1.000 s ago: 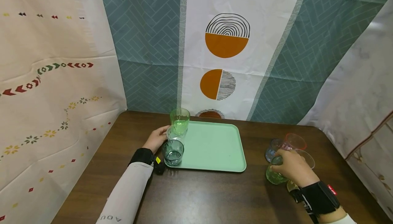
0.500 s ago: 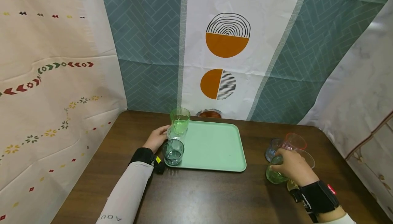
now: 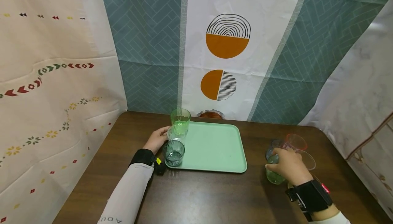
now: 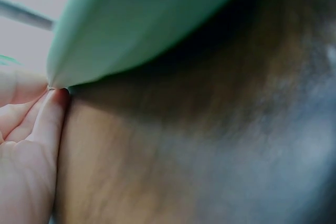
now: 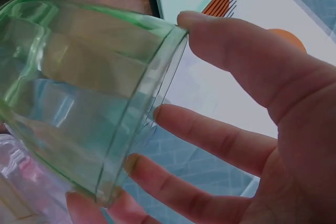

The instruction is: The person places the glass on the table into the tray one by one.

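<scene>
My left hand pinches the left rim of the mint-green tray; in the left wrist view its thumb and finger meet at the tray's edge. Along that side of the tray stand a green glass, a clear glass and a grey-blue glass. Over on the right, my right hand holds a pale green glass from above. Its thumb and fingertips lie spread around the glass's rim in the right wrist view, where the glass looks see-through and faceted.
Close behind the right hand are a blue glass, a red-rimmed pink glass and a clear glass. The brown table ends at a hanging patterned cloth at the back.
My right hand and wrist have shifted a little to the left over the pale green glass, which stays in about the same place. The left hand and the tray look unchanged.
</scene>
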Demonstrator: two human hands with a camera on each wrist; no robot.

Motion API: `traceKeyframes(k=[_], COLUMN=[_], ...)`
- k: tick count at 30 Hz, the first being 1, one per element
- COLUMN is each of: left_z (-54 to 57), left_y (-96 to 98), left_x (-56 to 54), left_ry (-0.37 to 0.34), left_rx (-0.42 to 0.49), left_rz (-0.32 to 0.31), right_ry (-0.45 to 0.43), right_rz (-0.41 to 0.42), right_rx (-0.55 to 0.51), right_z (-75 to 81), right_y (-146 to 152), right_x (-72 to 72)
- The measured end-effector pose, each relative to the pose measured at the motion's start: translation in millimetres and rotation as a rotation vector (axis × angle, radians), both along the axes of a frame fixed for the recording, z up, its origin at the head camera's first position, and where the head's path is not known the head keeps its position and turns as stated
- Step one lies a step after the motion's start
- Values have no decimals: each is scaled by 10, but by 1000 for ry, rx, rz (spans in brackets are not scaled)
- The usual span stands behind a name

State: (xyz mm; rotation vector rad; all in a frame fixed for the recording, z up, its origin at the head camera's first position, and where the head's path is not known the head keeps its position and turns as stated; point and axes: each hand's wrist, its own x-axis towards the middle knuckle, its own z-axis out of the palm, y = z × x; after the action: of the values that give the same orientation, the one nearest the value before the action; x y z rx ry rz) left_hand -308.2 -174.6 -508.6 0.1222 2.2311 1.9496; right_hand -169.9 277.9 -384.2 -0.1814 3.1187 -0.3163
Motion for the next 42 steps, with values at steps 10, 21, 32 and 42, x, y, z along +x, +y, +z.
traceKeyframes(k=[10,21,32,42], left_z=[9,-17,-18,-12], left_y=[26,-2,5,3], left_x=[-24,-32,-16,-32], left_ry=[26,33,11,7], left_rx=[-11,-19,-11,-8], left_rz=[-5,-11,4,-6], right_ry=[-37,9,48,51], right_rz=[43,43,50,64], right_rx=[-83,-137,-161,-168], right_z=[91,257,298,264], right_y=[-69,-281,-658,-949], right_x=[-95,-295,-568,-783])
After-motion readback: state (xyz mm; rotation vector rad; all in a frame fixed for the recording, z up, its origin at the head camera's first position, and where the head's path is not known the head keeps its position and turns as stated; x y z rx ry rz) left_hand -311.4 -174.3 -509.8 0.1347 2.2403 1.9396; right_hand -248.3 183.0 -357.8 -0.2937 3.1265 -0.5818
